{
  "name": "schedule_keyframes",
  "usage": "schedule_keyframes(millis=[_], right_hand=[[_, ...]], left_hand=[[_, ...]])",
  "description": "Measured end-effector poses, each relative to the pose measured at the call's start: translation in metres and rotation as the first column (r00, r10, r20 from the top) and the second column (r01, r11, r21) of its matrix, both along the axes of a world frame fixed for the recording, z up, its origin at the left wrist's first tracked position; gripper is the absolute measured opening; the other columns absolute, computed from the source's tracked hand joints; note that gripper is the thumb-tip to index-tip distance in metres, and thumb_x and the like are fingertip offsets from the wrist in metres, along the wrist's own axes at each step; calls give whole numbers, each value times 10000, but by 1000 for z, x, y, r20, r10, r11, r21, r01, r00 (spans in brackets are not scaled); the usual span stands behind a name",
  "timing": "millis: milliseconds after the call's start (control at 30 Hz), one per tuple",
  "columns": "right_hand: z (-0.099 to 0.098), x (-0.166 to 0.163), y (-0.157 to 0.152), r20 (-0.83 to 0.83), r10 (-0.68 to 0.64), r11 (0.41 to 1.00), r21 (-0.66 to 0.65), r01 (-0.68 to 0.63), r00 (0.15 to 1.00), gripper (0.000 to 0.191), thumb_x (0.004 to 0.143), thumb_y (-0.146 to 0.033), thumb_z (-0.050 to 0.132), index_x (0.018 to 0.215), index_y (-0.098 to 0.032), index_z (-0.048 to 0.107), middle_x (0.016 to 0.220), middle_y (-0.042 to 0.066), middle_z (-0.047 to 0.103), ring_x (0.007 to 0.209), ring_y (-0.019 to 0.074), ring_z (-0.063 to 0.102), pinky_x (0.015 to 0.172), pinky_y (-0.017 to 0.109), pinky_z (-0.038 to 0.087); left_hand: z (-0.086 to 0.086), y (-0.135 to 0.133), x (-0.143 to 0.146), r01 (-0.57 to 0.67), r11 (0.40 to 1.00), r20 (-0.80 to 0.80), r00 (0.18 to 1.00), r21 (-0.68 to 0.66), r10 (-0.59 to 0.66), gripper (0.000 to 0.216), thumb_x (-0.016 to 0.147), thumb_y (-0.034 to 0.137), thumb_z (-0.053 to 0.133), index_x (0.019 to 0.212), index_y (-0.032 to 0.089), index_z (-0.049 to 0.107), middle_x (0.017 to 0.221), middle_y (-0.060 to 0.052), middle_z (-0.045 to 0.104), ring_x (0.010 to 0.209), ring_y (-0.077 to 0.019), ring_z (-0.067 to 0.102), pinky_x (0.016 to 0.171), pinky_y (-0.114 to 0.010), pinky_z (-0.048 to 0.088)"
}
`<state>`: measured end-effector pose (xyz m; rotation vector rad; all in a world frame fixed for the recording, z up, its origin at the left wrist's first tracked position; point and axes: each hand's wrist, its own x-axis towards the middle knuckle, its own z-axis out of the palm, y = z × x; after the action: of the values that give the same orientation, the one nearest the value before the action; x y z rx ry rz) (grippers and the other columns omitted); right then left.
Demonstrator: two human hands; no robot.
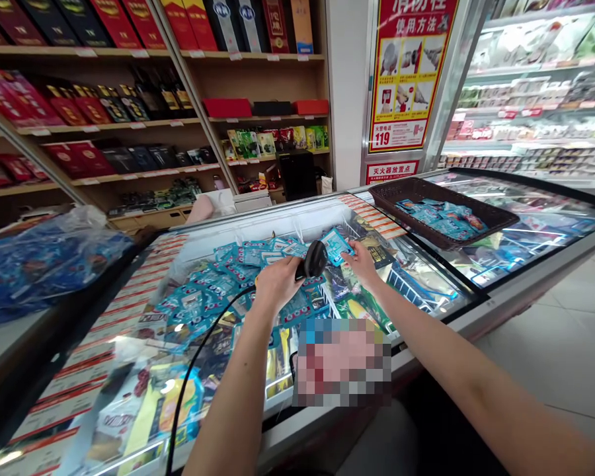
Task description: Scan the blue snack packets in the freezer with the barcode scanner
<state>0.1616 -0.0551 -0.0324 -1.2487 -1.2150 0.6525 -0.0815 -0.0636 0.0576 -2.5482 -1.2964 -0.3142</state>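
My left hand is wrapped round the grip of a black barcode scanner, whose cable runs down toward me. The scanner's head faces right, close to a blue packet. That packet is pinched by its right edge in my right hand, with its printed side toward the camera. Below both hands, many similar blue packets lie in a loose pile on the glass top of a chest freezer. Part of the pile is hidden behind my left hand and the scanner.
A dark brown basket holding more blue packets stands on the freezer at the right. A plastic bag of blue packets lies at far left. Strips of price labels cross the glass. Shelves with boxes rise behind; a blurred patch covers something in front.
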Motion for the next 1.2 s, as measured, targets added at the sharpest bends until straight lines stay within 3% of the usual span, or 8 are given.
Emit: schedule_keyframes(millis=[267, 633, 1200], right_hand=[[1, 1, -1, 38, 6, 1000, -17, -5, 999, 432, 790, -472, 561, 1146, -236, 492, 1147, 47, 584, 773, 135, 592, 682, 294, 566], [-8, 5, 4, 60, 2, 999, 33, -4, 998, 371, 806, -441, 568, 1107, -235, 499, 1054, 40, 607, 763, 146, 613, 654, 291, 556], [-7, 6, 4, 79, 19, 1000, 0, -19, 997, 399, 808, -472, 580, 1127, -245, 503, 1102, 42, 609, 803, 168, 621, 717, 328, 553]], left_hand=[[-11, -8, -10, -47, 999, 29, 998, -9, 47, 304, 869, 364, 455, 1129, 249, 561, 1069, -54, 658, 980, -223, 622, 657, -281, 407], [-9, -15, -8, -70, 997, 41, 997, -43, 72, 317, 857, 393, 459, 1101, 239, 591, 1087, -50, 666, 958, -226, 625, 646, -279, 408], [-8, -17, -5, -65, 996, 61, 996, -66, 69, 331, 852, 412, 464, 1096, 236, 604, 1063, -48, 675, 935, -218, 627, 651, -272, 408]])
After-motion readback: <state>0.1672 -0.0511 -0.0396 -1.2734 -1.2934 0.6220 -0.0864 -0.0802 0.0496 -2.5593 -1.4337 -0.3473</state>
